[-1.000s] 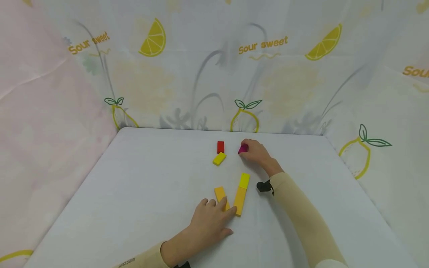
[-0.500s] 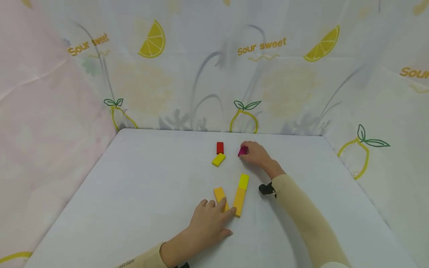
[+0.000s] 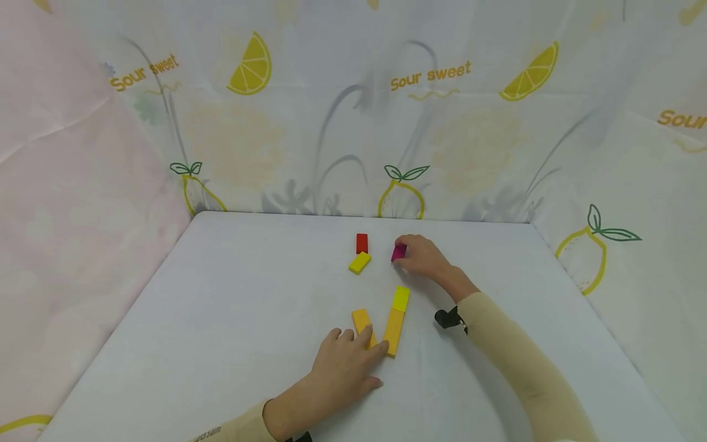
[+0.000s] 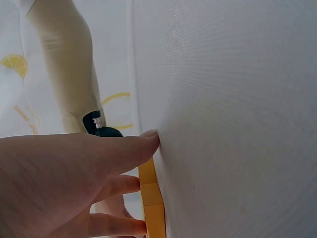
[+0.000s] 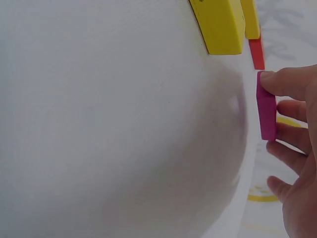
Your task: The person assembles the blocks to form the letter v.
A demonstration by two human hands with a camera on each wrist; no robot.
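Note:
My right hand (image 3: 426,256) pinches a small magenta block (image 3: 398,252) between thumb and fingertips on the far half of the table. In the right wrist view, the thumb lies at one end of the magenta block (image 5: 267,116), with fingers along its far side. Nearer the front, my left hand (image 3: 341,371) stretches its fingers over two orange blocks. One fingertip rests on the left, slanted orange block (image 3: 360,319), another touches the lower end of the right orange block (image 3: 394,328). A bright yellow block (image 3: 401,298) meets that right block end to end.
A red block (image 3: 361,243) lies left of my right hand, with a tilted yellow block (image 3: 360,263) at its near end. The white table (image 3: 232,294) runs back to a lemon-patterned cloth (image 3: 309,123).
My right hand has shifted slightly toward the front of the table with the magenta block, and its forearm has swung a little right. The left hand stays put on the orange blocks.

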